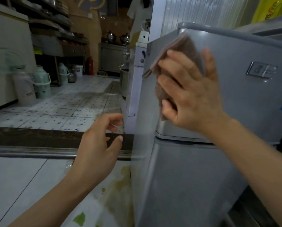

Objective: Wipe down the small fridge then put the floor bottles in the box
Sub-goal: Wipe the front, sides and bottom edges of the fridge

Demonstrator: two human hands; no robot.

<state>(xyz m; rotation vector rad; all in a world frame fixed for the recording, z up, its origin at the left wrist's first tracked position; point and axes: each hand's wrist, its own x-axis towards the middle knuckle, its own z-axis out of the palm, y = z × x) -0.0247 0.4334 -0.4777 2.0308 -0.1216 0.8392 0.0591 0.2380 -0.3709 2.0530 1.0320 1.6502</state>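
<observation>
The small grey fridge [245, 99] fills the right half of the head view, with an upper and a lower door. My right hand [189, 94] presses a brownish-pink cloth [178, 51] flat against the upper door near its left edge. My left hand [99, 146] hovers lower left of the fridge, fingers loosely curled and apart, holding nothing. A clear bottle [68, 166] is partly visible on the floor behind my left wrist. The box is not in view.
A dark door sill with a metal rail [30, 145] crosses the floor. Beyond it, thermos jugs [40, 81] stand by a white cabinet on the left. A white post [137, 82] stands just left of the fridge. Stained floor [117, 190] lies beside the fridge base.
</observation>
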